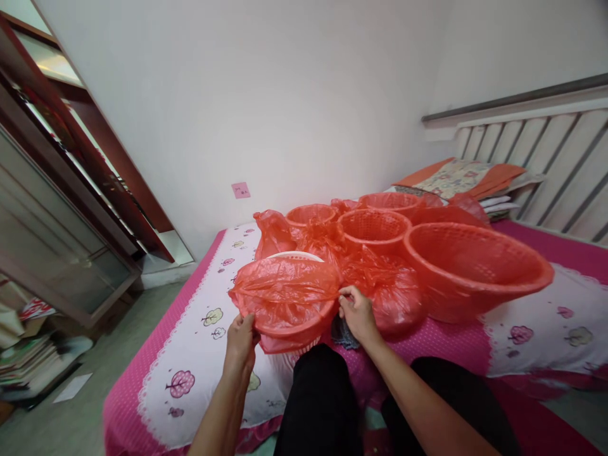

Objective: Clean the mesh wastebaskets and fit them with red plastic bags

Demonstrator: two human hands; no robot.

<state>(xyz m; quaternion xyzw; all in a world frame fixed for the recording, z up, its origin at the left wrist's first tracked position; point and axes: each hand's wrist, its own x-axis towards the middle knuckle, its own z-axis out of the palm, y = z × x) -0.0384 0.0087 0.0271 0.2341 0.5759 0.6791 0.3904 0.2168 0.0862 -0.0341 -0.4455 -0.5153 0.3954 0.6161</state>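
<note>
1. Red plastic bag [285, 294] covers the white basket [295, 256] at the bed's [199, 354] near edge.
2. Left hand [240, 339] clasps the covered rim; right hand [356, 313] pinches the bag's edge.
3. Pull evenly, since thin film likely tears.

Large red basket [475, 266] on pink bedspread [190, 354]; pillows [460, 177] by headboard [546, 164]; books [28, 361] on floor.

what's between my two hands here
Head view: a red plastic bag stretched over a white basket fills the gap between left hand and right hand, both pinching its edge.
</note>
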